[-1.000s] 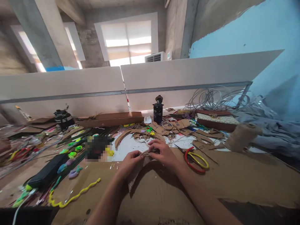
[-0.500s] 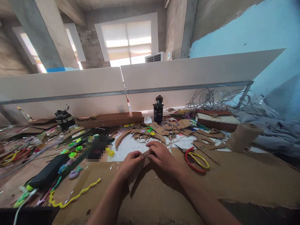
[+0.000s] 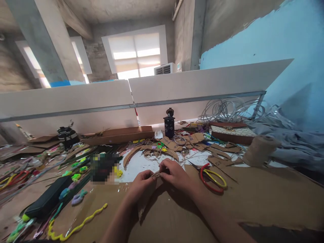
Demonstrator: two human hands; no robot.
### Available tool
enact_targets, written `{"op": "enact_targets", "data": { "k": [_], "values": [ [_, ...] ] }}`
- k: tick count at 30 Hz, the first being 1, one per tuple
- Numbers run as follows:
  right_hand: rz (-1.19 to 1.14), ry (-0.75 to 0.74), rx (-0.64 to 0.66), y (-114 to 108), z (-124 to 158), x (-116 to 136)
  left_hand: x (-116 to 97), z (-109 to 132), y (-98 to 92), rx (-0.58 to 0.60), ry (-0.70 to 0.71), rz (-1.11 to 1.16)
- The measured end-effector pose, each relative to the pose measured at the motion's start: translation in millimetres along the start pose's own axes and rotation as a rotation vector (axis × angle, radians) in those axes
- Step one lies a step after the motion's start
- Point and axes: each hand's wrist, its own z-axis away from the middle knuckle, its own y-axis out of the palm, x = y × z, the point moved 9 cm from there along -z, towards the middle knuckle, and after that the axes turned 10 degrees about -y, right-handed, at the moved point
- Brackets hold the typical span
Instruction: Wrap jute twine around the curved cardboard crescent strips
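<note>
Just left of the middle, my left hand (image 3: 141, 185) pinches a strip of brown cardboard (image 3: 142, 211) between thumb and fingers. My right hand (image 3: 174, 173) closes on the strip's upper end from the other side, its fingertips meeting my left thumb. The strip's lower end slants down to a point beneath my left hand; much of it is hidden. Any twine at the fingertips is too small to make out. Right of my hands lie scissors (image 3: 201, 178) with one red and one yellow handle. Beyond my fingers rests a curved cardboard piece (image 3: 129, 157).
A large cardboard sheet (image 3: 263, 192) covers the near table. A twine spool (image 3: 260, 152), a black bottle (image 3: 169, 127) with its lid up and a patterned handbag (image 3: 231, 131) stand behind. Leftward lie a black case (image 3: 49, 197), a yellow pipe cleaner (image 3: 87, 221) and scattered craft pieces.
My view has tilted up slightly, so the table things sit lower in the picture. Both hands keep their pinch on the cardboard strip, with the right fingers slightly shifted.
</note>
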Motion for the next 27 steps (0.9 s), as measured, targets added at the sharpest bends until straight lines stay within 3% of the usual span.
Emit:
{"op": "enact_targets", "data": {
  "k": [8,17,27],
  "values": [
    [-0.209,0.101,-0.007,5,2,-8,10,4,18.7,0.003,-0.084,0.142],
    [-0.243,0.132,-0.036,0,3,-13,14,-1,11.3,0.02,-0.076,0.123],
    [-0.238,0.121,-0.022,1,4,-12,1,3,7.2,0.02,-0.031,0.021]
  ]
}}
